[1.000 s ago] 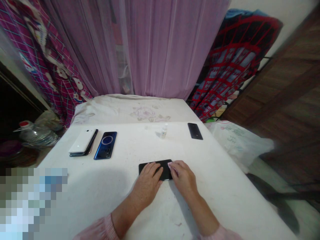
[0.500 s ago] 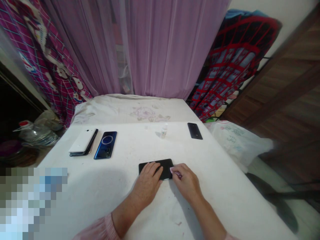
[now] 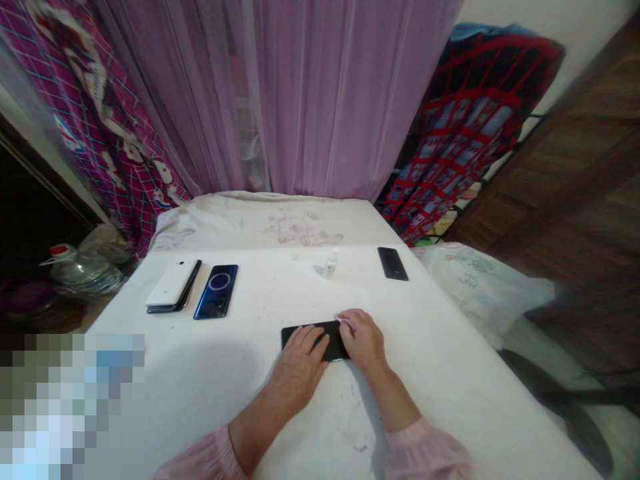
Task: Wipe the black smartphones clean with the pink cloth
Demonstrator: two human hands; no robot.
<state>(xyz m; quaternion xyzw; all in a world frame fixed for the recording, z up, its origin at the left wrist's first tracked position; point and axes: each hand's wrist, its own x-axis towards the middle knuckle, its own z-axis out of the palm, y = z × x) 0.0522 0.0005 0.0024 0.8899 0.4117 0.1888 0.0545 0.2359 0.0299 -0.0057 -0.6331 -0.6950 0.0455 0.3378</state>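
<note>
A black phone (image 3: 332,330) lies flat on the white-covered table (image 3: 200,393), long side roughly crosswise. My left hand (image 3: 303,363) rests on its left part, fingers spread over the dark surface. My right hand (image 3: 364,340) is closed on a small pinkish-white cloth (image 3: 343,319) at the phone's far right edge, covering that end of the phone. Beyond the hands stands a small clear bottle with a white cap (image 3: 330,265).
A blue phone (image 3: 216,292) and a phone stack topped by a white one (image 3: 174,283) lie at the left. Another dark phone (image 3: 393,264) is at the back right. Beside the table are a large plastic bottle (image 3: 85,268) and a white bag (image 3: 480,280).
My right hand has moved with the cloth from the phone's right end to its far edge, now covering the right end. My left hand stays on the phone. The view has shifted slightly.
</note>
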